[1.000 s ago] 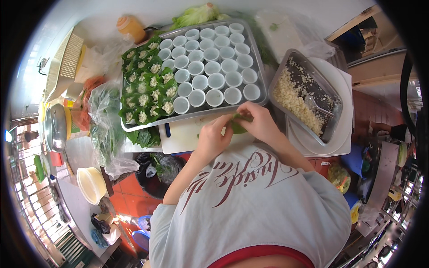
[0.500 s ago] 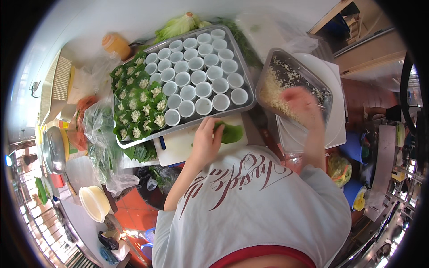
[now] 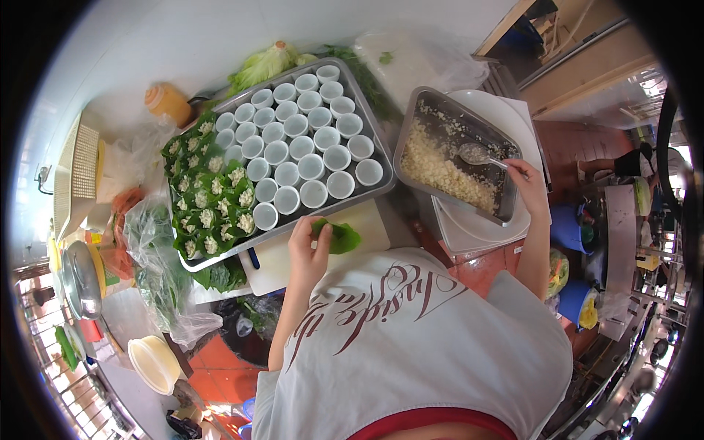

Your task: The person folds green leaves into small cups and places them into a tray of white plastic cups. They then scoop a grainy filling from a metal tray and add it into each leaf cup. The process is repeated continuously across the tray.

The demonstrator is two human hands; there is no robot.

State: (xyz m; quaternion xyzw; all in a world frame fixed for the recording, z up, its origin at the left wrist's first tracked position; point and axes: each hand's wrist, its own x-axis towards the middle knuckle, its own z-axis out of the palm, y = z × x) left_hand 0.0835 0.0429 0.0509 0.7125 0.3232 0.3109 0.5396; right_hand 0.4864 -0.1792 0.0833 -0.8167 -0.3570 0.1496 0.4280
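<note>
A white-shirted torso (image 3: 411, 345) fills the lower frame, hiding the near edge of the white cutting board (image 3: 293, 257) and both upper arms. The left hand (image 3: 308, 249) covers part of a green leaf (image 3: 343, 236); how its fingers pinch it cannot be told. The spoon (image 3: 480, 155) handle disappears into the right hand (image 3: 526, 185). The pale chopped filling (image 3: 444, 172) in the steel pan is too fine to identify. Clutter at the lower left and right bends and darkens at the fisheye rim, unreadable.
</note>
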